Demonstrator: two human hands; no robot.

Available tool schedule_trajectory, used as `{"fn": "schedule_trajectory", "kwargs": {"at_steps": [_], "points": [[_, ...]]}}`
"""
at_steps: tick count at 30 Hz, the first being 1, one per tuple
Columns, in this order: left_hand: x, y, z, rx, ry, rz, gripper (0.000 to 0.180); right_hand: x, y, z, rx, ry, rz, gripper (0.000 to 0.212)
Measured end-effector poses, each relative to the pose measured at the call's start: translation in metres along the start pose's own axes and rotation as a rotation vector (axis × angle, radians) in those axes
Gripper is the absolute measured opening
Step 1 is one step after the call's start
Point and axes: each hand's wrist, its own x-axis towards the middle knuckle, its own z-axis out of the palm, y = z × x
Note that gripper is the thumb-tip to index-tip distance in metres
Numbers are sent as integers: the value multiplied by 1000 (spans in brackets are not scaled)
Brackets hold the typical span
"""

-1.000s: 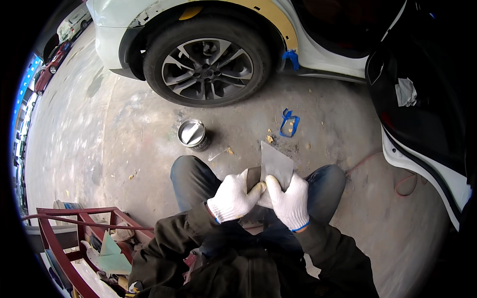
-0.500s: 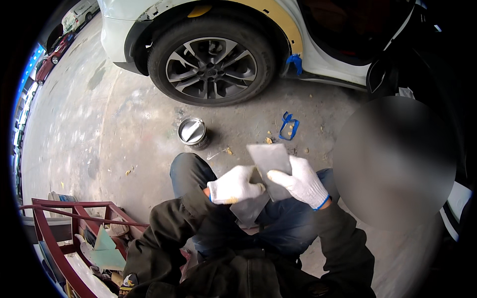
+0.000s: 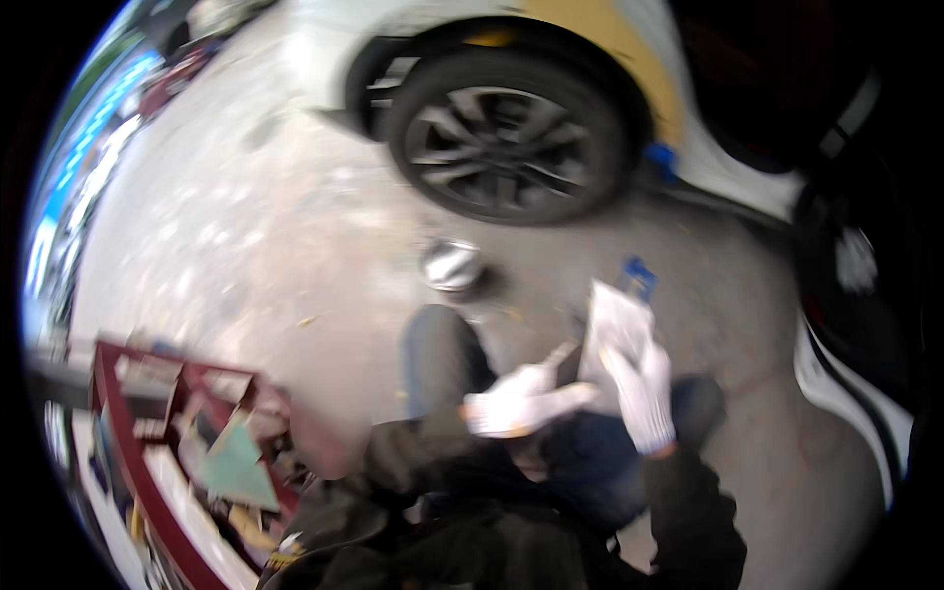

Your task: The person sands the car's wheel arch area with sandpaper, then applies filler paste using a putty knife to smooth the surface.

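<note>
My right hand [image 3: 644,393], in a white knit glove with the thumb across the front, grips a flat pale grey plate [image 3: 618,320] that stands up above my lap. To its left is my left hand [image 3: 526,401], gloved too, its thumb reaching toward the plate. A narrow, smeared shape projects from the top of the left hand; I cannot make out what it is. Beyond my knee a round can [image 3: 452,265] with a shiny silver top rests on the floor. A blue frame-like piece [image 3: 639,277] lies past the plate, partly hidden by it.
Ahead stands a white car with a wheel [image 3: 506,147] and a yellowish-tan arch panel [image 3: 649,59]. A blue piece [image 3: 662,160] sits at the panel's lower end. At left is a dark red metal frame rack [image 3: 128,433] holding clutter and a green sheet [image 3: 238,465].
My view has swung left, so the car, can and hands sit farther right, with blur. My hands have drawn apart, and the plate in my right hand has turned more upright.
</note>
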Motion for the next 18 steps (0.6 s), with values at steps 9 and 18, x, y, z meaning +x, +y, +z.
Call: {"fn": "schedule_trajectory", "kwargs": {"at_steps": [9, 18], "points": [[20, -36, 17, 91, -14, 434, 77, 12, -29, 7, 67, -81, 212, 35], [54, -56, 32, -726, -225, 607, 62, 17, 12, 3, -233, -200, -304, 48]]}}
